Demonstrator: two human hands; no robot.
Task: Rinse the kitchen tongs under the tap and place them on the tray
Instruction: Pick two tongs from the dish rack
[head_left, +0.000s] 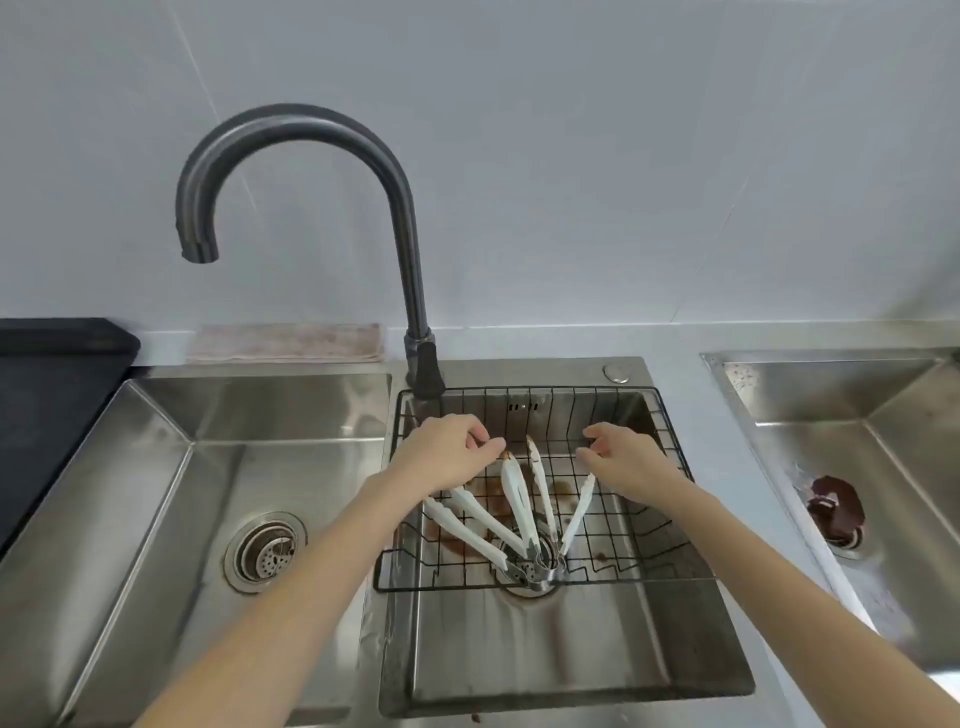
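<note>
Several white-armed kitchen tongs (514, 493) lie fanned out in a black wire basket (644, 545) in the right basin, with their metal hinges together near the drain. Brown stains mark their tips and the basin floor under them. My left hand (447, 452) hovers with curled fingers over the tips of the leftmost tongs and hides them; a grip is not visible. My right hand (628, 460) is above the basket's right half, fingers apart, holding nothing. The dark gooseneck tap (405, 234) has its spout over the left basin, with no water running. A black tray (57, 364) sits at the far left.
The left basin (156, 467) has a drain strainer (265, 551). A folded cloth (285, 343) lies behind it on the counter. At the right a separate sink (883, 457) holds a dark brown thing at its drain. A tiled wall stands behind.
</note>
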